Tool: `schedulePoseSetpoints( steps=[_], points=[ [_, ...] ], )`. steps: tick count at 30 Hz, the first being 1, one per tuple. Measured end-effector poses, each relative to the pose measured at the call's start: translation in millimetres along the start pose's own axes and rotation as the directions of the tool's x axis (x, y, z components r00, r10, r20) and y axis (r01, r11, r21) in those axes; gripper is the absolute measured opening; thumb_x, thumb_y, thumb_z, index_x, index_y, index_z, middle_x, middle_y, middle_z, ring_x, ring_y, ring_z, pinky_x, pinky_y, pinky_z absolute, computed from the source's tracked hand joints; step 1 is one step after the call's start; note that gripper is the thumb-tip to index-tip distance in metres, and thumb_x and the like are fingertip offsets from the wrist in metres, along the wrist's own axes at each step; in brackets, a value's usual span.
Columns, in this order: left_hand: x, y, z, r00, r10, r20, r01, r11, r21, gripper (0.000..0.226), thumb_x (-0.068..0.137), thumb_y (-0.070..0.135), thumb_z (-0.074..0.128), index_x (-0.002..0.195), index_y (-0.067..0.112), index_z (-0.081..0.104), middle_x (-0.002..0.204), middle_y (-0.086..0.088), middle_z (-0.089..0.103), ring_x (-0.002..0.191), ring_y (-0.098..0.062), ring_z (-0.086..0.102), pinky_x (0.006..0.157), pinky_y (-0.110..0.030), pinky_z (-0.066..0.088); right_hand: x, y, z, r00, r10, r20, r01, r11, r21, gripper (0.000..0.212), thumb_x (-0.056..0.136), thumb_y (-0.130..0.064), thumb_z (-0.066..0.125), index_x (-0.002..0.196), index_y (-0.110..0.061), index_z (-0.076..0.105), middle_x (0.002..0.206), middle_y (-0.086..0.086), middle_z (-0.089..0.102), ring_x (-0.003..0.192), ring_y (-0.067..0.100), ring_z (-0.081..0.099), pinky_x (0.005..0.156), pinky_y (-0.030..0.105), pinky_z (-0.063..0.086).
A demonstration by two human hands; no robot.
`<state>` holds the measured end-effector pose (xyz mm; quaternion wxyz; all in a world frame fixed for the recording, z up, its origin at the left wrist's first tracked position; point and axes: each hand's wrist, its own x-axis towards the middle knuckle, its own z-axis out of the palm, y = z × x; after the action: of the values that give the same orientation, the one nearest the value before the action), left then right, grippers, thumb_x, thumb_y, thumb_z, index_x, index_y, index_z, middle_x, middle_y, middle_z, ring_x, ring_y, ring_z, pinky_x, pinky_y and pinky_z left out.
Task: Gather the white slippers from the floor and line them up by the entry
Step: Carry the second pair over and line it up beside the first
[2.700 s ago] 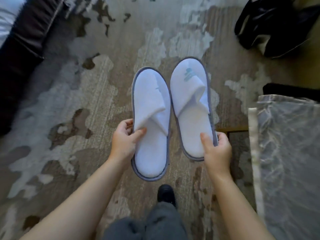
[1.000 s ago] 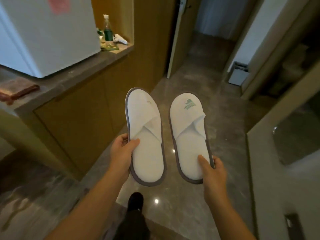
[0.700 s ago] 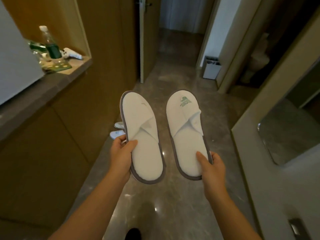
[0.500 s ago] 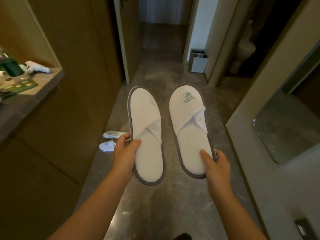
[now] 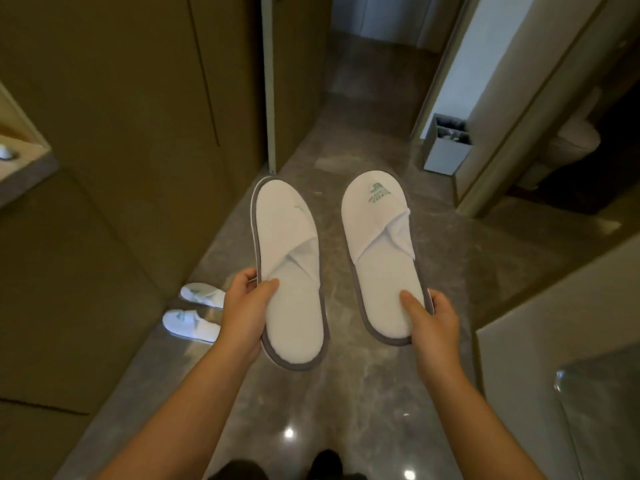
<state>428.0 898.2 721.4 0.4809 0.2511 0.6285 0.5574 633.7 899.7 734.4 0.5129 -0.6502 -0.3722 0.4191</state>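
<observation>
I hold two white slippers with grey edging out in front of me, toes pointing away, above a glossy grey stone floor. My left hand (image 5: 244,313) grips the heel side of the left slipper (image 5: 289,258). My right hand (image 5: 431,322) grips the heel of the right slipper (image 5: 379,244), which bears a green logo on its toe. Two more white slippers lie side by side on the floor at the left, against the wooden cabinet: the farther slipper (image 5: 202,295) and the nearer slipper (image 5: 188,325), toes toward the cabinet.
Wooden cabinet fronts (image 5: 114,168) line the left side, ending at an open door edge (image 5: 268,84). A grey waste bin (image 5: 446,143) stands by the right wall. A corridor runs ahead. A pale counter (image 5: 561,341) borders the right. My dark shoe (image 5: 325,464) shows below.
I have walked from the patterned carpet into the stone-floored hallway, carrying both slippers. The pair on the floor by the cabinet has come into view and drawn nearer.
</observation>
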Motion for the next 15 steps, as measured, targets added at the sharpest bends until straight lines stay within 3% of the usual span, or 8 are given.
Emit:
schedulePoseSetpoints(
  steps=[4, 11, 15],
  points=[
    [52, 9, 13, 0.991, -0.052, -0.120, 0.051, 0.999, -0.008, 0.025, 0.083, 0.010, 0.054, 0.107, 0.006, 0.052, 0.097, -0.010, 0.060, 0.088, -0.026, 0.057, 0.072, -0.037, 0.048, 72, -8, 40, 0.993, 0.034, 0.113, -0.032, 0.999, -0.022, 0.011, 0.082, -0.010, 0.059, 0.089, -0.012, 0.051, 0.076, -0.006, 0.056, 0.070, 0.007, 0.053, 0.056, 0.024, 0.043],
    [198, 18, 21, 0.922, -0.159, -0.352, 0.135, 0.987, -0.093, 0.018, 0.083, 0.012, 0.052, 0.101, 0.013, 0.049, 0.087, -0.001, 0.055, 0.090, -0.025, 0.053, 0.077, -0.043, 0.045, 209, -9, 156, 0.939, 0.106, 0.327, -0.070, 0.990, -0.121, 0.018, 0.082, -0.016, 0.060, 0.097, -0.014, 0.051, 0.083, -0.007, 0.057, 0.076, 0.007, 0.054, 0.049, 0.017, 0.044],
    [303, 30, 31, 0.899, -0.219, -0.378, 0.176, 0.974, -0.145, 0.010, 0.083, 0.008, 0.049, 0.092, 0.010, 0.051, 0.081, -0.002, 0.055, 0.077, -0.020, 0.052, 0.062, -0.034, 0.044, 292, -17, 238, 0.916, 0.111, 0.385, -0.049, 0.985, -0.166, 0.011, 0.081, -0.015, 0.060, 0.087, -0.020, 0.051, 0.083, -0.006, 0.055, 0.076, 0.007, 0.053, 0.056, 0.022, 0.043]
  ],
)
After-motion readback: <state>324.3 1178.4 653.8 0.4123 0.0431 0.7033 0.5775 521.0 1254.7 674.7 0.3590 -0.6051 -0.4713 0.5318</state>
